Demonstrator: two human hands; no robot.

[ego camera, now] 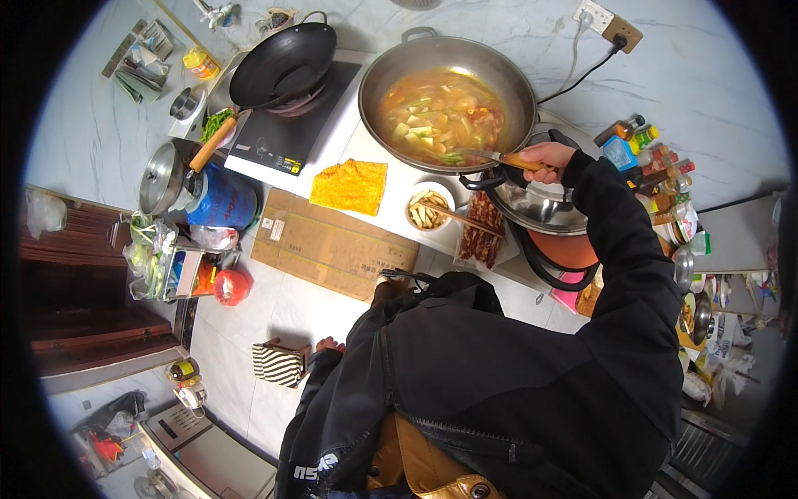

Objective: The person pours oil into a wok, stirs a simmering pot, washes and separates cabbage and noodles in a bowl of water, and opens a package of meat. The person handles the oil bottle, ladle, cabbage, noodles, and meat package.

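Observation:
A large wok (368, 118) holds orange-brown soup with pale chunks and green pieces. My right hand (547, 163) grips the wooden handle of a metal cooking utensil (483, 153), whose far end dips into the soup at the wok's near edge. Low at my side hangs my left hand (330, 344), with no object visible in it; its fingers show only in part. Nearer me than the wok stand a white bowl (452, 198) of pale strips and a tray of sliced cured meat (481, 246), with chopsticks (461, 218) lying across both. An orange cloth (349, 187) lies left of the bowl.
A black wok (280, 62) with a wooden handle rests over an induction cooktop (312, 137) at left. A glass-and-steel lid (548, 209) sits right of the soup wok, near sauce bottles (654, 168). Flattened cardboard (330, 243) and a striped stool (278, 363) are on the floor.

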